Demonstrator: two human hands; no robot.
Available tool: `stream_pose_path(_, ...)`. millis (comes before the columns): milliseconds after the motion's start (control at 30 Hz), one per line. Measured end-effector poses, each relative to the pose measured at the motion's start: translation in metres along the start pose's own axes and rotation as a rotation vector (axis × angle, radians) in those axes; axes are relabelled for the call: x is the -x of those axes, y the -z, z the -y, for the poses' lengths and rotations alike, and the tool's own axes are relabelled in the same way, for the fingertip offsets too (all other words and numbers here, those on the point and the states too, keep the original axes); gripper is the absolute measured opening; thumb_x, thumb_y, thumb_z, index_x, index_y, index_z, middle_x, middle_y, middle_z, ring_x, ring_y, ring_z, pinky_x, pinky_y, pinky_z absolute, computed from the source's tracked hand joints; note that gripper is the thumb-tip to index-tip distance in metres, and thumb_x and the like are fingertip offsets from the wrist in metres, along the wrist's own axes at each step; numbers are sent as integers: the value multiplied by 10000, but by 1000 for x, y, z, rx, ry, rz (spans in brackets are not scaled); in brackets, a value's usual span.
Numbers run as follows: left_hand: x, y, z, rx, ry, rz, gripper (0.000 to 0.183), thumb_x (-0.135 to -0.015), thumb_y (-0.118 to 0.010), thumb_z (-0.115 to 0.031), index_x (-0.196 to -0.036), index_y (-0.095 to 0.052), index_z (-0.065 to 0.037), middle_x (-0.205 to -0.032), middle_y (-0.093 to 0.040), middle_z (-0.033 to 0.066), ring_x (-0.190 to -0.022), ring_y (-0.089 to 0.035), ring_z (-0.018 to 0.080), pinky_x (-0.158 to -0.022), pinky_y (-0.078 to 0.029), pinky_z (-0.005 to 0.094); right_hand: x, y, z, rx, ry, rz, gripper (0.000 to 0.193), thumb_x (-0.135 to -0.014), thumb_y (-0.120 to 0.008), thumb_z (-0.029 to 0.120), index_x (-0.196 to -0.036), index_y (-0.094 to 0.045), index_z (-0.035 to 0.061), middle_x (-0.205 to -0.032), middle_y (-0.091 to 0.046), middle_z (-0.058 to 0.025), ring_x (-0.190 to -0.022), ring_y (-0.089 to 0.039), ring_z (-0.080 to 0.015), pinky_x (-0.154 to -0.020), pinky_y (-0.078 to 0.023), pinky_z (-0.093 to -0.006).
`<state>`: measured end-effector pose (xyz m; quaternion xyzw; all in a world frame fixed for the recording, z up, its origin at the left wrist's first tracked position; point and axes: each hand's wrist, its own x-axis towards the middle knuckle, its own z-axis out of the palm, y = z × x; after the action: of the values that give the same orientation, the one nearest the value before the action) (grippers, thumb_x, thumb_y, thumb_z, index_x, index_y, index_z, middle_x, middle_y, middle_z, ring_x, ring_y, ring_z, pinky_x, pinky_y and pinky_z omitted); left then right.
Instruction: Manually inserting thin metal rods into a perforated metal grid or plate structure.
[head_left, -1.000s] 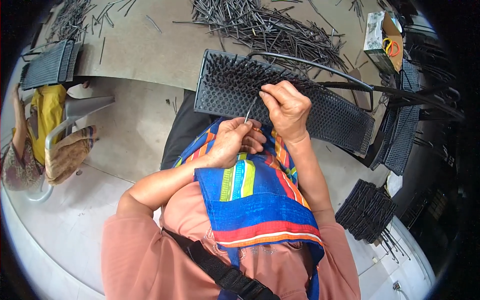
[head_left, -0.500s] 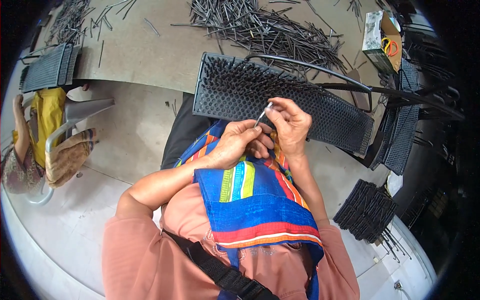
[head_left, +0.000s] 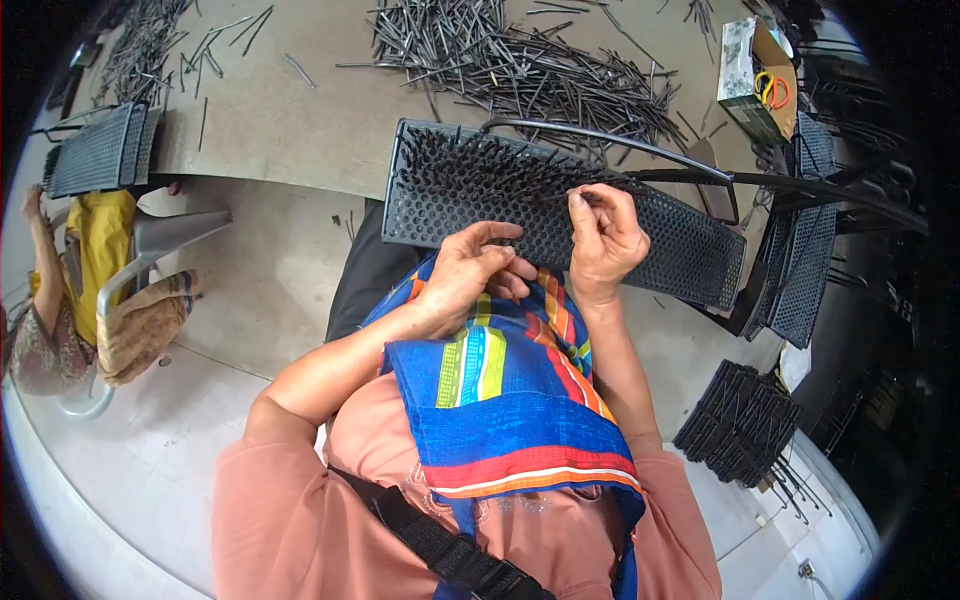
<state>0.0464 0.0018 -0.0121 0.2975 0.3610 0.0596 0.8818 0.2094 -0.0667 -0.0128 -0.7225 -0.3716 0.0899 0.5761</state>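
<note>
A black perforated tray (head_left: 470, 190) full of upright dark pins leans from my lap against the table edge. My right hand (head_left: 603, 238) rests on the tray's middle, thumb and fingers pinched on a thin dark pin at its surface. My left hand (head_left: 470, 272) lies just below the tray's near edge, fingers loosely curled over a few pins; what it holds is partly hidden. A striped blue, red and yellow cloth (head_left: 515, 390) covers my lap under both hands.
A heap of loose dark pins (head_left: 520, 60) covers the table (head_left: 290, 130) behind the tray. A small box with scissors (head_left: 755, 75) stands at far right. More black trays (head_left: 800, 270) stack at right, another tray (head_left: 95, 150) at left. A seated person (head_left: 70, 270) is at left.
My right hand has lifted a pin from near my left hand and moved it up and right onto the tray's surface. My left hand stayed near the tray's lower edge.
</note>
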Motion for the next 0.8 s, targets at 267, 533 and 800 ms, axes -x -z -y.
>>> stream_pose_path(267, 2, 4, -1, 7, -17, 27, 400, -944, -481, -71, -1321, -431, 52, -898, -692, 161, -688, -665, 164, -638, -533, 262, -1, -4, 14, 460, 355, 198, 153, -729, -726, -36, -866, -702, 26, -874, -658, -115, -717, -663, -242, -616, -523, -320)
stream_pose_path(533, 32, -12, -133, -151, -254, 380, 284, -938, -581, -64, -1207, -552, 23, -965, -690, 140, -787, -684, 194, -714, -553, 292, 18, 11, 3, 293, 125, 256, 217, -737, -714, -13, -947, -661, -5, -870, -655, -157, -719, -660, -314, -609, -534, -356)
stream_pose_path(800, -134, 33, -181, -1819, -1078, 174, 828, -625, -744, -32, -1376, -396, 1, -1431, -417, 205, -1308, -434, 370, -1074, -395, 440, 25, 3, 0, 240, 79, 253, 192, -728, -715, -22, -912, -665, 4, -801, -642, -130, -681, -651, -295, -589, -521, -359)
